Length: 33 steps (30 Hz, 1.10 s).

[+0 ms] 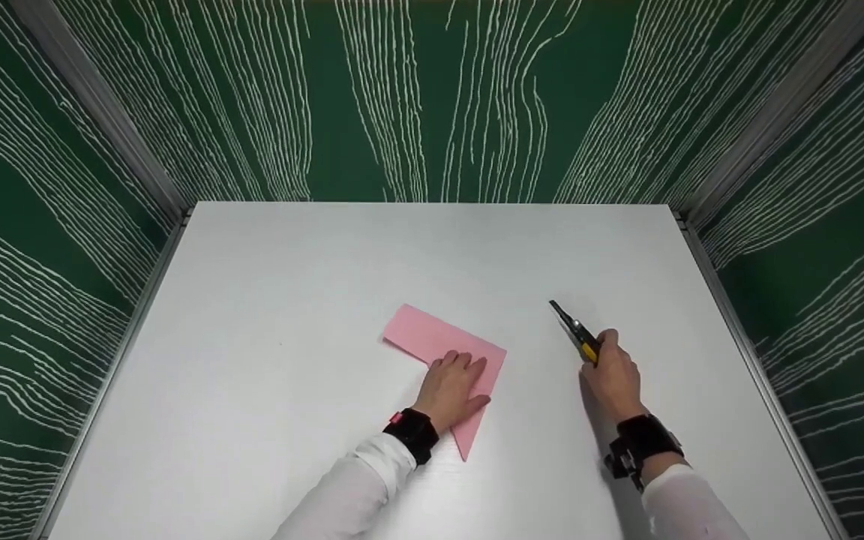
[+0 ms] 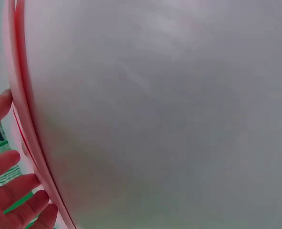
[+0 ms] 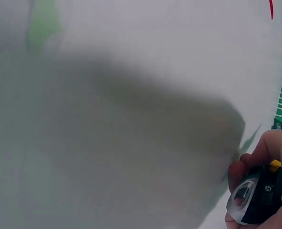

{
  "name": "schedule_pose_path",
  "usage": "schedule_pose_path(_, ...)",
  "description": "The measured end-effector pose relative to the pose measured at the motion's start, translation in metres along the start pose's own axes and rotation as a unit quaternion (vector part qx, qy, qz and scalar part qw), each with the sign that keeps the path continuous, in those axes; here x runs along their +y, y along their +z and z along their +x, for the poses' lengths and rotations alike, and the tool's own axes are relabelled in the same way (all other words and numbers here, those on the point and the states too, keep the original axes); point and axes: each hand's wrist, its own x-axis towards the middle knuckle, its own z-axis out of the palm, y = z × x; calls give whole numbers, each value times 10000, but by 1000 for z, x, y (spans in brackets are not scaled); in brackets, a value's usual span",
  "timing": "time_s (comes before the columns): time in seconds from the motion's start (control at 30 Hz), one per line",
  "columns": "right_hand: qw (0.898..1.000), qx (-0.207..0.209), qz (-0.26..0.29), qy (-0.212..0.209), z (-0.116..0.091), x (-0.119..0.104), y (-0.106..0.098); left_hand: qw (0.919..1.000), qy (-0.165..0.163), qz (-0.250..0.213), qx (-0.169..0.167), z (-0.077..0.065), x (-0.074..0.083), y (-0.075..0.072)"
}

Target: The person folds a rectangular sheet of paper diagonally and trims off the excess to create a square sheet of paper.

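Currently a folded pink paper (image 1: 439, 346) is seen lying flat on the white tabletop (image 1: 312, 285), a little below the middle of the head view, its layers stacked into an angular shape with one arm running toward the upper left and a point reaching down toward the lower edge. The left hand (image 1: 453, 388) is laid on the paper with the fingers spread and straight, pressing it down rather than gripping it; in the left wrist view the fingers (image 2: 12, 191) are seen at the lower left beside the paper's pink edge (image 2: 24, 119). To the right of the paper, well apart from it, a utility knife (image 1: 576, 334) with a yellow and black body is held in the right hand (image 1: 616, 375), the fingers curled round the handle and the tip pointed toward the upper left; the blade cannot be made out clearly. Judged from this, the folding appears done and the paper is steadied, while no cut is visible in it yet, so any cutting is judged to remain
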Motion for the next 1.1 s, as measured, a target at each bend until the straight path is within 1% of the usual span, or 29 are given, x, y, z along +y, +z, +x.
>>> schedule_pose_path(0.1, 10000, -2, 16, -65, -1, -3, 2, 9995, -35, 39, 299, 1, 1, 4)
schedule_pose_path(0.2, 9996, 32, 142, -258, -4, -6, 4, 9988, -46, 168, 466, 1, 1, 8)
schedule_pose_path(0.33, 9985, -6, 316, -451, -8, -10, 9, 9984, -52, 204, 525, 1, 1, 10)
schedule_pose_path(0.47, 9979, -150, 536, -338, -9, -12, 12, 9983, -42, 177, 552, 2, 0, 10)
schedule_pose_path(0.53, 9970, -197, 669, -335, -9, -12, 13, 9986, -31, 146, 508, 4, -1, 9)
schedule_pose_path(0.57, 9964, -201, 752, -348, -8, -13, 13, 9990, -36, 111, 421, 5, -2, 10)
schedule_pose_path(0.67, 9949, -237, 865, -452, -8, -13, 12, 9999, -72, -130, 64, 6, -5, 10)
schedule_pose_path(0.77, 9943, -253, 914, -489, -9, -13, 13, 9988, -148, -376, -278, 5, -8, 10)
schedule_pose_path(0.83, 9943, -281, 897, -503, -9, -13, 13, 9985, -175, -417, -303, 6, -9, 9)
schedule_pose_path(0.93, 9940, -261, 913, -548, -10, -13, 14, 9988, -212, -371, -241, 7, -10, 8)
schedule_pose_path(1.0, 9932, -235, 934, -655, -11, -14, 15, 9989, -230, -361, -187, 8, -10, 7)
schedule_pose_path(1.1, 9919, -162, 949, -834, -12, -15, 15, 9987, -212, -462, -103, 8, -10, 6)
